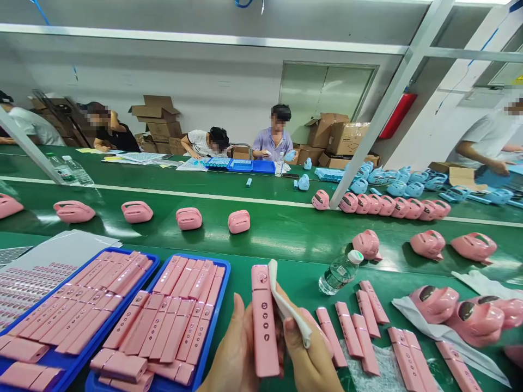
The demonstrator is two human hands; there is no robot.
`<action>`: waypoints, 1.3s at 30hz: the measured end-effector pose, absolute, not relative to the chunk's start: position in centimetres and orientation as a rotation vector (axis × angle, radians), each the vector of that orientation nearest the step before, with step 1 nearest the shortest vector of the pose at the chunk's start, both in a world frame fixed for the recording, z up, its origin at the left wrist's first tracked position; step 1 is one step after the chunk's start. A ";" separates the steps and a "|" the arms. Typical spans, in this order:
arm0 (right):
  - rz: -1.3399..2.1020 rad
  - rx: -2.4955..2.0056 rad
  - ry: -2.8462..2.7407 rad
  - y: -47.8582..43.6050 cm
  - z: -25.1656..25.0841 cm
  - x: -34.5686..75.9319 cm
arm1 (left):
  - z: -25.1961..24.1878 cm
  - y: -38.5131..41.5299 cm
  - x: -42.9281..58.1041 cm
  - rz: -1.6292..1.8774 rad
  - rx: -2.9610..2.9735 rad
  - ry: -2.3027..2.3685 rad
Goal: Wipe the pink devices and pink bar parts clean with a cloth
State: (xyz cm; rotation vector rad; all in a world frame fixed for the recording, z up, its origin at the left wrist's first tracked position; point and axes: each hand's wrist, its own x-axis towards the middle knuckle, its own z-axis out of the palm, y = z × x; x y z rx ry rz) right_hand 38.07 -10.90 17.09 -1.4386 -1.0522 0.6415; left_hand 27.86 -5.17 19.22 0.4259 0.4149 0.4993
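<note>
Watching through the head view: a pink stick upright at lower middle, held in the left hand above the green surface. Left thumb stands beside it; the other fingers curl behind, mostly hidden, so their exact hold is hard to read. Right hand has thumb and fingers pinching a folded white cloth against the stick's right edge. Cloth covers part of that edge; stick's back out of sight. Behind the right hand, a sliver of something pink, mostly blocked; cannot tell what. Both wrists cut off at bottom edge.

Stick: glossy, long, flat-fronted. Shiny seam near top, 1 round emblem above it, 4 dark round marks in a column below.

Left of the hands, 2 blue trays, right tray and left tray, packed with similar sticks, both cropped by the frame. Printed sheet at far left, detail too small to read. Right side: loose sticks, tilted bottle, rounded pink casings, the nearest cropped at right. Across the surface, co-workers sit, small and partly blurred.
</note>
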 end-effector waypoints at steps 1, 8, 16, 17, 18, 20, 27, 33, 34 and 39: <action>0.621 -1.432 -1.074 -11.2 16.9 38.0 | 19.4 -5.2 28.1 0.523 0.395 0.403; 0.363 -1.226 -1.474 -11.9 15.7 39.8 | 20.0 -6.1 30.5 0.490 0.166 0.466; 0.229 -1.024 -1.716 -12.4 16.2 43.8 | 20.4 -7.4 32.6 0.575 0.056 0.498; 0.297 -1.016 -1.667 -12.5 16.2 44.1 | 20.5 -7.6 32.8 0.595 0.028 0.491; 0.397 -1.034 -1.575 -12.5 16.1 44.3 | 20.6 -7.9 33.1 0.613 -0.007 0.481; 0.617 -1.114 -1.330 -12.7 16.1 44.6 | 20.9 -8.4 33.5 0.631 -0.070 0.472; 0.629 -1.421 -0.998 -14.9 16.5 48.2 | 22.4 -9.6 34.6 0.632 -0.005 0.558; 0.793 -1.572 -1.083 -14.3 14.6 52.0 | 23.3 -9.7 35.5 0.679 0.032 0.535; 0.805 -1.579 -1.050 -14.2 14.3 52.4 | 23.2 -9.7 35.6 0.667 0.043 0.549; 0.894 -1.480 -0.760 -14.0 14.8 52.3 | 21.5 -9.3 35.5 0.569 0.106 0.495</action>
